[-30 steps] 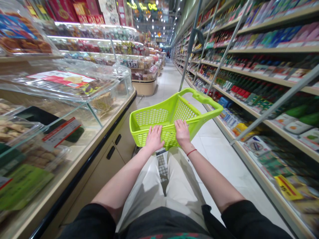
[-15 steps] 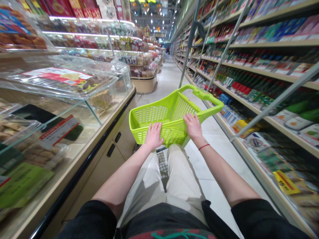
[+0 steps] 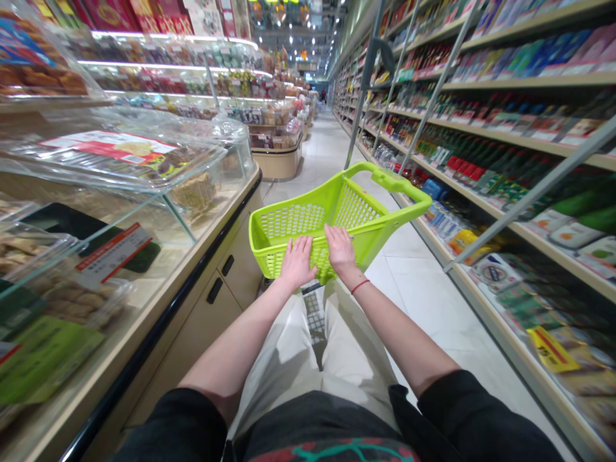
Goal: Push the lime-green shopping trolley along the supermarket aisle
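A lime-green plastic shopping cart point(image 3: 270, 258) stands crosswise right in front of my legs. Its basket has perforated walls, and no goods show in the part I can see. My left hand point(image 3: 298, 262) grips the near rim, fingers over the top edge and thumb on the outside. Close beside it on the same rim is my right hand point(image 3: 341, 249), its fingers also curled over the edge, with a red string on the wrist. The cart's looped handle point(image 3: 419, 206) points to the right, with neither hand on it.
A glass-sided counter point(image 3: 192, 212) with packed foods runs along my left. On the right, tall shelves point(image 3: 510, 157) hold bottles and packets, with slanting metal bars point(image 3: 534, 192) before them. Pale tiled floor point(image 3: 327, 138) stretches ahead between display stands.
My right hand has slid left along the cart's rim, from near the handle end to close beside my left hand. My left hand and the cart have stayed in place.
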A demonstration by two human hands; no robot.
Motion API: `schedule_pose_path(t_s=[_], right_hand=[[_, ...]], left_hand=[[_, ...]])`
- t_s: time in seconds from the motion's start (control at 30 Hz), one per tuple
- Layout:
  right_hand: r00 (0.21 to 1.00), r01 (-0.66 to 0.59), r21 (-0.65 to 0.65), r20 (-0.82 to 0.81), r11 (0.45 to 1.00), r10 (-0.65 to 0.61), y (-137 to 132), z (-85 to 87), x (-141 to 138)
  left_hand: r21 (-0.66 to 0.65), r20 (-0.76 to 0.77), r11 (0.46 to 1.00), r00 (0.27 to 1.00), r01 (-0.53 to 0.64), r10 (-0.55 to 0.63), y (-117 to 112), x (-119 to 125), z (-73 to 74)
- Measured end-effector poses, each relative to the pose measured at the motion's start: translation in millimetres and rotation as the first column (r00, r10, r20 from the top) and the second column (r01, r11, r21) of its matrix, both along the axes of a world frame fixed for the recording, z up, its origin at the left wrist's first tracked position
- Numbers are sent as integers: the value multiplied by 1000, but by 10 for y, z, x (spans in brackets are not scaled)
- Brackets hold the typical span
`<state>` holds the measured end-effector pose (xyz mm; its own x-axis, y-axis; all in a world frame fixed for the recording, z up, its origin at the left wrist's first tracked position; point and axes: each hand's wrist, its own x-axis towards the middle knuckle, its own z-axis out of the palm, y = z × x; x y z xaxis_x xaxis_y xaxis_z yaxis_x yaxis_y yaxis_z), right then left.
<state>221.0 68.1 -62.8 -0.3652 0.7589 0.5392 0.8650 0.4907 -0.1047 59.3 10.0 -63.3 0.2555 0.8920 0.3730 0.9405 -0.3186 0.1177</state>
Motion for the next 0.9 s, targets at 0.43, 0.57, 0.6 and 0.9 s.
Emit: schedule_pose_path(t_s=[0.43,0.57,0.6,0.9], right_hand=[[997,2,11,83,1000,-3,141,330,637],[995,102,86,6,991,-103,230,446,1063],[993,116,96,-9,989,-116,236,457,1103],[997,-4,5,73,1000,3,16,169,196]], left_hand=[[10,-19,1000,1000,5,-5,-6,-32,-3],[-5,-10,1000,1000,3,-3,-3,-20,2],[-7,-8,1000,1000,1,-1,-3,-13,5],[2,-8,1000,1000,-7,7,20,12,-28]])
